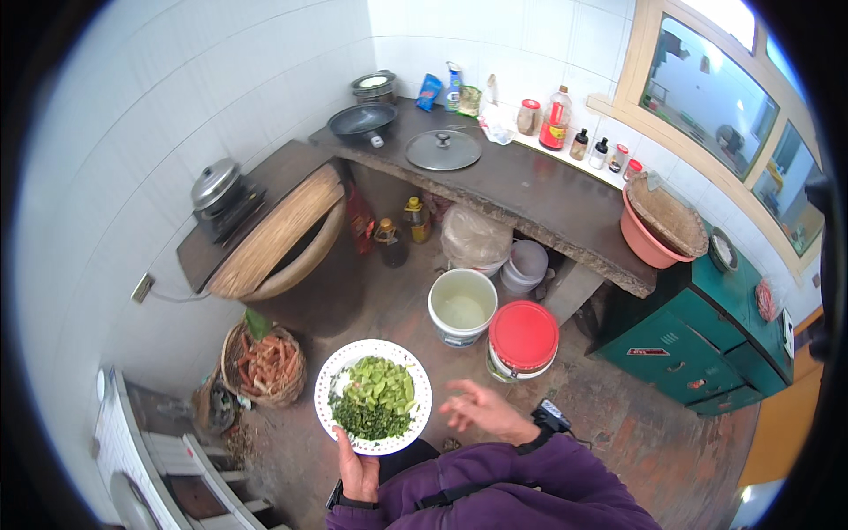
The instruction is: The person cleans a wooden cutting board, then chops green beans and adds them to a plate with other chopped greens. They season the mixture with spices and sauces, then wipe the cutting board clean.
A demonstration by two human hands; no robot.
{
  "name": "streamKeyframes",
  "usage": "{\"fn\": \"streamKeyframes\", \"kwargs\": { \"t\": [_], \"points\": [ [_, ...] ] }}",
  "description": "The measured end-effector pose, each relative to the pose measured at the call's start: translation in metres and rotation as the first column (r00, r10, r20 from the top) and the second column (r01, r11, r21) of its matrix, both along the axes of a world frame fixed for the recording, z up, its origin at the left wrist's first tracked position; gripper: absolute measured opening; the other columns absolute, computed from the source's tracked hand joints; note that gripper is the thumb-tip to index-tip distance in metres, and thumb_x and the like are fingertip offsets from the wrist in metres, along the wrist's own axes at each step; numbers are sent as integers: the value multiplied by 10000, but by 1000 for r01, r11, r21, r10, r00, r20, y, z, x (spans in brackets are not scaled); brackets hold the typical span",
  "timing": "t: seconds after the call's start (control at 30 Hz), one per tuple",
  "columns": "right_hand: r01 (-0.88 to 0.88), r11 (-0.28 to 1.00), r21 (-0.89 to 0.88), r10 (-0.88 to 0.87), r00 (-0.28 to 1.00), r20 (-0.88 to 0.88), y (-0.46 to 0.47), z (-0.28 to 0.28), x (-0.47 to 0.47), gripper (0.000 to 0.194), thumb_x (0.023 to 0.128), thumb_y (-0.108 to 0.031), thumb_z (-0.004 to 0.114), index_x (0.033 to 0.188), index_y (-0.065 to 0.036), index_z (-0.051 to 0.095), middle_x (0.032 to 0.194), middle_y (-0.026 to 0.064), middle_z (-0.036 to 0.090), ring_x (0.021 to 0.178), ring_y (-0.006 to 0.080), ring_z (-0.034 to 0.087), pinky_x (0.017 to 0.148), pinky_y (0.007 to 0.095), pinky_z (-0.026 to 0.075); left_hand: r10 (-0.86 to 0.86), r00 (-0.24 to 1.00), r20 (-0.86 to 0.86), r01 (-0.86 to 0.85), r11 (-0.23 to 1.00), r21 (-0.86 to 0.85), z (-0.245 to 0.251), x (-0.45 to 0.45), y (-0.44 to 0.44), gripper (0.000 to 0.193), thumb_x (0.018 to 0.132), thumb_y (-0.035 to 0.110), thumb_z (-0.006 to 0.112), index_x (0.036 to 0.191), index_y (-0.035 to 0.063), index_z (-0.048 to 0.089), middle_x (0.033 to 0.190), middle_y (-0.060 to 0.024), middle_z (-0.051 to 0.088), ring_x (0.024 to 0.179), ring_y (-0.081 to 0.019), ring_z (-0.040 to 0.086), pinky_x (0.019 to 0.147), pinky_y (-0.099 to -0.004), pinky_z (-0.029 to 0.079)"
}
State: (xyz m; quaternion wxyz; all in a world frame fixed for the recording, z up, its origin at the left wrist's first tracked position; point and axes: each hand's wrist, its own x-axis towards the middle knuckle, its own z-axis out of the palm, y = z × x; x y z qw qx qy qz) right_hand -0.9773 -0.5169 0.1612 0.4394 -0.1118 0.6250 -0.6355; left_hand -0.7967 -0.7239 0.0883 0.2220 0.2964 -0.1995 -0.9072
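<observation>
My left hand (358, 472) grips the near rim of a white plate (323, 391) with a dotted border, the thumb lying over the edge. Chopped light-green vegetable pieces (383, 383) cover the far side of the plate. Finely cut dark-green leaves (364, 419) lie on the near side. To the right of the plate, my right hand (480, 412) hangs in the air with its fingers apart and nothing in them. Beyond it on the floor stand a bucket with a red lid (525, 334) and an uncovered white bucket (462, 306) that seems to hold liquid.
A wicker basket of carrots (265, 368) sits at the left, below a large vat with a straw cover (285, 232). The dark counter (523, 185) bears a wok (363, 122), a pan lid (442, 150) and a pink basin (646, 228). A green cabinet (682, 344) stands right.
</observation>
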Motion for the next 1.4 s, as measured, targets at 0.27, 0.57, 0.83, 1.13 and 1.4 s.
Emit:
{"fn": "streamKeyframes", "kwargs": {
  "t": [0.27,0.57,0.83,1.13,1.4],
  "points": [
    [350,928,-132,-341,936,83,-73,-26,-130,542,1030,-213,587,1477,-49,328,1110,124,685,924,182,703,802,317,594,-382,919,-101,381,924,-26,1,-240,-76,601,1056,470,465,1515,93,371,1500,-78,496,1334,-234,523,1098,-435,456],
    [765,565,-309,-793,607,54,-80,-20,-283,497,966,-64,574,1424,-37,382,1090,118,687,862,181,692,699,318,590,-750,645,-147,744,660,-100,33,-477,-84,581,1066,495,431,1468,77,429,1423,-69,556,1269,-201,561,974,-410,526],
    [880,428,-205,-890,450,70,-22,-62,-462,416,965,-58,567,1354,-61,420,1085,140,687,831,210,700,682,306,574,-785,540,303,842,506,-189,2,-566,-52,527,1014,419,593,1400,71,511,1153,-57,673,958,-114,589,847,-305,501],
    [811,578,-86,-791,583,186,13,-90,-571,404,995,-73,555,1376,-56,423,1077,146,689,835,221,722,672,318,607,-673,530,516,748,86,-658,-4,-644,57,259,982,178,656,1177,11,688,1052,-64,721,960,-164,644,876,-323,503],
    [986,160,-52,-628,61,-776,180,-62,-753,563,875,-189,748,1333,28,502,1016,95,629,726,141,621,563,278,500,-658,698,283,147,-254,-956,-11,-730,143,124,894,174,722,942,70,673,860,-75,638,856,-293,595,774,-400,456]
  ]
}}
